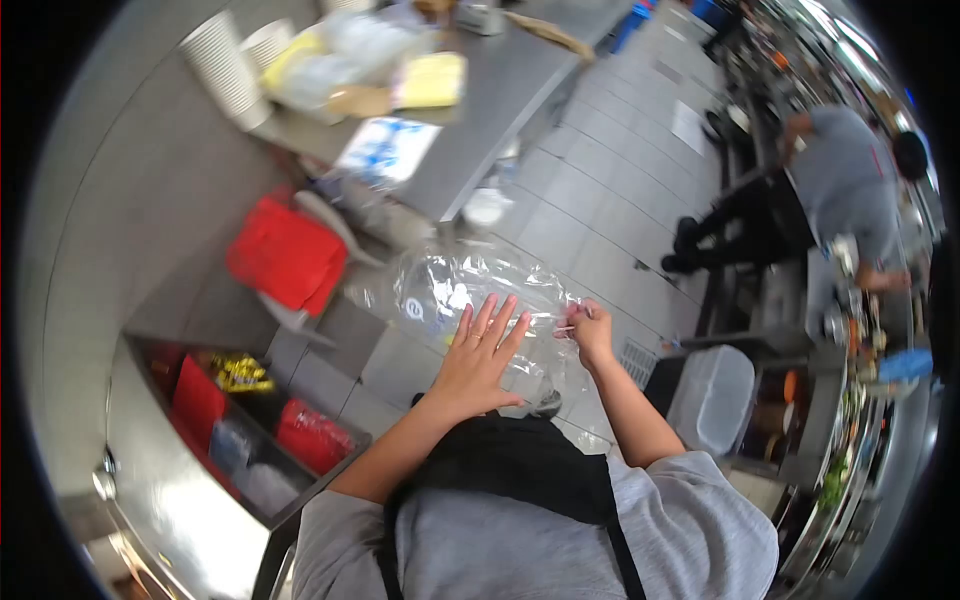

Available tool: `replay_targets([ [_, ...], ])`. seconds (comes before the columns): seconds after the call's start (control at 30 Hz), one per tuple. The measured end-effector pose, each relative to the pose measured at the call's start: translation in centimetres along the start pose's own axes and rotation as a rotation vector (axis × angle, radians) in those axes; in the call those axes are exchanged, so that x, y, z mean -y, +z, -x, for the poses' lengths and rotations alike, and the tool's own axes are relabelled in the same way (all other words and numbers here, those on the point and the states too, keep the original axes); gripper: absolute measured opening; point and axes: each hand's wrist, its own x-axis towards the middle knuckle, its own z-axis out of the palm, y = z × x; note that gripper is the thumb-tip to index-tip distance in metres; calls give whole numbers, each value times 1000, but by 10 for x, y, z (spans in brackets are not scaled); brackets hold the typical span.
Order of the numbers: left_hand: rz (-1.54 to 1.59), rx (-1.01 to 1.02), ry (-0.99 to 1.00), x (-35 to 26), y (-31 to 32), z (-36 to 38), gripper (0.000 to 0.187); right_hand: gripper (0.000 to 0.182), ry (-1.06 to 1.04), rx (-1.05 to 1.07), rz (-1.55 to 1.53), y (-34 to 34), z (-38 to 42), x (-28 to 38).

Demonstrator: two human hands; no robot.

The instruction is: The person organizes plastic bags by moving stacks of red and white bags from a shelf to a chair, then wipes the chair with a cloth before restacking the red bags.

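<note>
A large clear plastic bag [420, 285] hangs in front of my body, crinkled and shiny, with a small round white mark on it. My left hand [478, 362] lies against the bag with its fingers spread. At the bag's right edge, my right hand [588, 330] is closed, pinching the thin plastic between thumb and fingers. The bag looks puffed out; whether anything is inside it cannot be made out.
A steel table [480, 110] ahead bears stacked paper cups [222, 70] and plastic packs. Left stand a chair with a red cover [285, 252] and an open drawer [262, 440]. Another person [845, 180] bends over the right counter, near a translucent tub [712, 398].
</note>
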Motion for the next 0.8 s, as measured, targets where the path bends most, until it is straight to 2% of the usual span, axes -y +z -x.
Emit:
replay_targets([
  [0.07,-69,53,197,-23,41,-39,112,17,124,-11,-141,-45,26,40],
  [0.17,-126,-150,436,-70,111,-113,107,13,221,23,-353,-96,63,54],
  [0.27,-124,-222,567,-122,159,-176,90,12,150,56,-303,-176,70,35],
  [0.37,7,78,512,-157,204,-203,64,30,70,89,47,-240,90,42],
  [0.4,110,2,514,-165,224,-211,54,55,32,112,198,-259,99,59],
  [0.43,216,-65,503,-170,245,-217,45,60,-62,32,235,-278,103,60],
  [0.5,272,-18,210,-166,283,-225,35,68,-239,-102,325,-310,108,61],
  [0.53,508,-5,-22,-162,297,-232,32,87,-288,-97,397,-331,110,67],
  [0.6,944,14,-520,-156,318,-251,27,98,-355,-143,570,-350,114,62],
  [0.63,1014,66,-556,-172,309,-261,27,103,-386,-161,660,-355,113,60],
  [0.67,1083,115,-594,-189,299,-271,27,116,-400,-99,562,-355,102,41],
  [0.7,1153,161,-636,-203,294,-279,27,117,-329,-142,597,-349,97,37],
  [0.77,1100,342,-505,-213,315,-289,39,119,-186,-220,671,-337,88,32],
  [0.8,1071,410,-463,-223,326,-298,47,115,-208,-295,582,-343,79,21],
])
